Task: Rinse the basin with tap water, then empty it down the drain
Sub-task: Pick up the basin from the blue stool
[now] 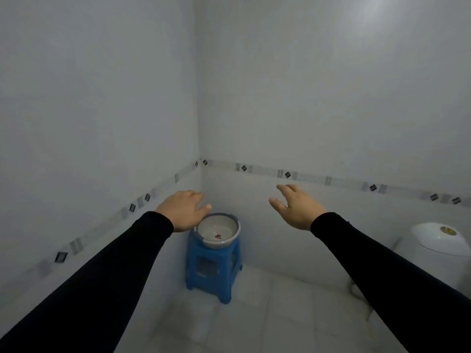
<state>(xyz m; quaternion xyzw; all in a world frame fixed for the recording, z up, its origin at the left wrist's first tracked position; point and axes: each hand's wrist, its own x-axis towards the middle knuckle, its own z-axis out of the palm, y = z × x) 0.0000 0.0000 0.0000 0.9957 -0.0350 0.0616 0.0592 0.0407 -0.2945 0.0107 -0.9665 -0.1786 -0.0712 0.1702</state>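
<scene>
Grey-rimmed round plastic basin with a white bowl [218,231] sits on top of a blue plastic stool [213,267], covering most of the stool's seat; its rim reaches the seat's edges on all visible sides. Stool stands on the pale tiled floor [267,314], tucked into the corner where the two tiled walls meet. A small red-and-dark mark shows on the bowl's bottom; cannot tell whether it is a print or an object. Cannot tell whether any water lies in it.

Key relation: basin lies ahead of and below both hands, roughly between them but offset towards the left. Basin is round, so no long axis to align with; either rim side offers a grip.

Left hand [182,211]: fingers straight and relaxed, palm down, holding nothing. In this view its thumb overlaps the basin's far-left rim, but contact cannot be confirmed; it looks to be hovering above. Judged the nearer hand.

Right hand [297,207]: fingers spread, slightly curved, holding nothing, well apart from the basin's right rim.

Both arms in black sleeves, outstretched.

White ceramic toilet [438,238] at the right wall. No tap or drain in view.
</scene>
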